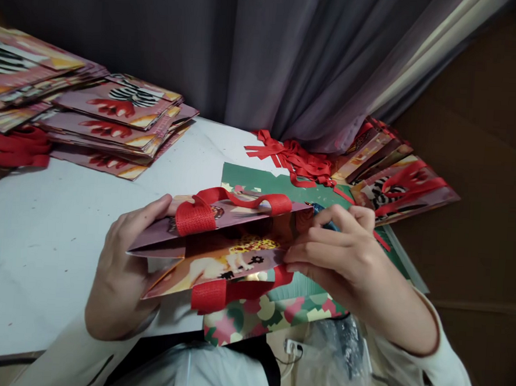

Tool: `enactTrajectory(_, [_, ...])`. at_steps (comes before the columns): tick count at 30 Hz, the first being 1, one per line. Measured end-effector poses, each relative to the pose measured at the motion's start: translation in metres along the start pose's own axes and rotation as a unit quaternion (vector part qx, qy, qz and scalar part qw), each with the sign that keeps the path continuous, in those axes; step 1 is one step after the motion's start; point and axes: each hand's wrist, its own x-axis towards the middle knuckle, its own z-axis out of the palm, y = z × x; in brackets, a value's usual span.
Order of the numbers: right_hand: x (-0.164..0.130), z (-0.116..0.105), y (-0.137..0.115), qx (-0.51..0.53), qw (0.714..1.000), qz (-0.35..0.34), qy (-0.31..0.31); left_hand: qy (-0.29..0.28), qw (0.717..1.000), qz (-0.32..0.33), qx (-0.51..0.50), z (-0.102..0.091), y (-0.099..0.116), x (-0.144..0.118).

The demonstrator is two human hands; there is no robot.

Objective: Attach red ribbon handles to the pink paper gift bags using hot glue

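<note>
A printed paper gift bag [218,266] is held in front of me, its mouth partly open toward me. It has a red ribbon handle [195,215] on the upper side and another red ribbon handle [210,295] on the lower side. Around the bag's left end, my left hand [124,266] is closed. At the right end, my right hand [346,248] has its fingers closed on the bag's edge, close to the lower ribbon. A dark blue pen-like tool with a pointed tip [325,216] shows at the right hand's fingers; much of it is hidden.
Flat bags lie in stacks [127,115] at the left, beside a bundle of red ribbon [16,146]. Cut red ribbons [295,157] lie on a green sheet [245,177]. More bags with ribbons [407,190] stand at the right. A grey curtain [257,59] hangs behind the white table [62,245].
</note>
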Motion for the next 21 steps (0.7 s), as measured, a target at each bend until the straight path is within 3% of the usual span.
enactTrajectory(3, [-0.002,0.003,-0.002,0.010,1.000,0.010,-0.013,-0.026,0.998,0.054,-0.025,0.000,-0.005,-0.001])
enactTrajectory(11, [-0.005,0.014,-0.004,-0.023,0.999,-0.015,-0.041,-0.029,0.994,0.095,-0.038,0.001,-0.008,0.000])
enactTrajectory(21, [-0.016,0.031,-0.016,-0.261,0.960,-0.065,0.079,-0.025,0.994,0.103,-0.013,0.003,-0.005,0.003])
